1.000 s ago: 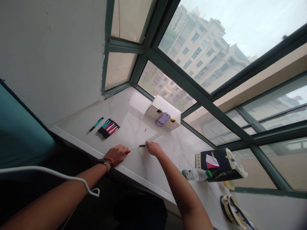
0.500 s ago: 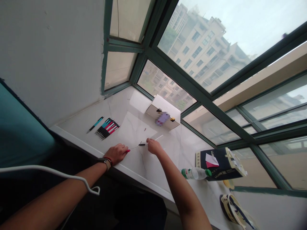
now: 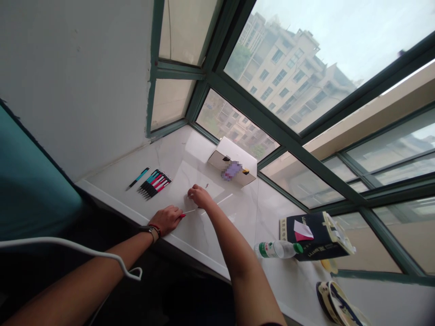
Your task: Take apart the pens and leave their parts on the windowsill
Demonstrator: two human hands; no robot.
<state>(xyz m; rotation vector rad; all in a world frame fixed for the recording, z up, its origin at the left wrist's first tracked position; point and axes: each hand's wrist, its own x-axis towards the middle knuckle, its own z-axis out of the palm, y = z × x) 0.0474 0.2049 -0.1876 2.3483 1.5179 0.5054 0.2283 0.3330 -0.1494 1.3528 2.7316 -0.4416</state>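
Observation:
My left hand (image 3: pixel 166 220) rests near the front edge of the white marbled counter, its fingers closed on a red pen barrel (image 3: pixel 182 215). A thin pale rod, which looks like a refill, sticks out of the barrel toward the right. Just beyond it, my right hand (image 3: pixel 199 196) is low over the counter with its fingers pinched together. Whatever they hold, if anything, is too small to make out. Under the right wrist a bit of a dark piece (image 3: pixel 199 208) shows. A tiny part (image 3: pixel 206 185) lies to the right of the right hand's knuckles.
Several teal, red and white pens (image 3: pixel 154 183) lie in a row at the left, with one teal pen (image 3: pixel 137 178) apart. A white box (image 3: pixel 234 158) stands by the window. Rightward are a green-capped bottle (image 3: pixel 277 249), a dark paper bag (image 3: pixel 314 237) and a round container (image 3: pixel 335 301). A white cable (image 3: pixel 68 242) crosses the foreground.
My right hand has moved left and slightly away from me, now covering most of the black piece seen before. The left hand stays on the red barrel. The view has shifted slightly.

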